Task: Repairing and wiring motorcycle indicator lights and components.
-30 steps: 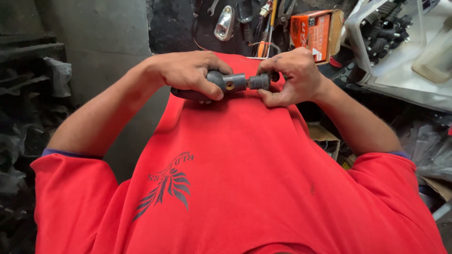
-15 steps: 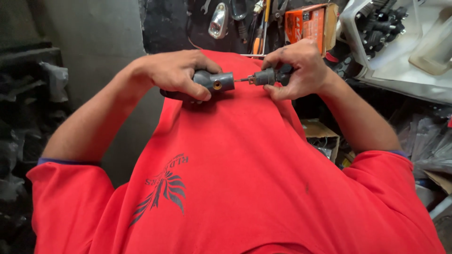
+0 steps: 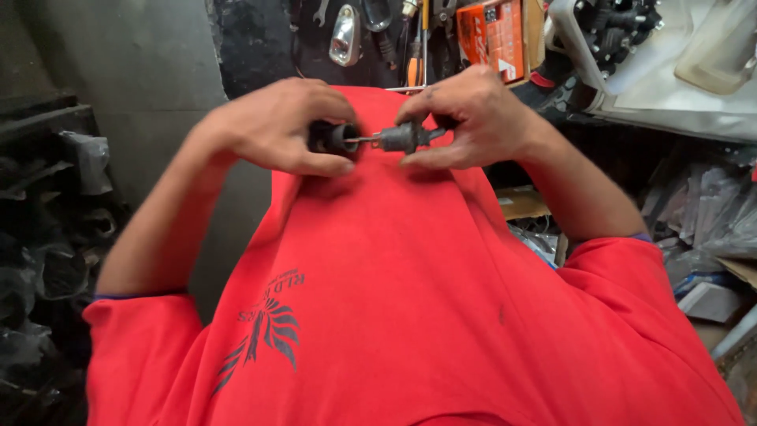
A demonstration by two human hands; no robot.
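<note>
Landmark: my red shirt, stretched up toward the camera; all places below are given relative to it.
Left hand: at the shirt's top edge, left of centre. Fingers curled and pressed together around a dark cylinder; thumb lies under it, against the shirt.
Cylinder: short, dark, round. Open end faces right. Most of its body is hidden inside my left fist.
Right hand: at the shirt's top edge, right of centre. Thumb and fingertips pinch a grey plug; remaining fingers bent above it.
Plug: small, grey, lying level, just right of the cylinder and clear of its mouth.
Pin: thin and metallic, running from the plug's left end to the cylinder's open end. Whether the tip sits inside, I cannot tell.
Gap: cylinder and plug body are apart, bridged only by the pin.
Beyond the shirt's top edge: tools hanging on a dark wall, with an orange box just to their right.
Upper right of the shirt: a pale plastic tray holding dark parts.
Right of the shirt: crumpled clear bags.
Left of the shirt: dark shelving.
</note>
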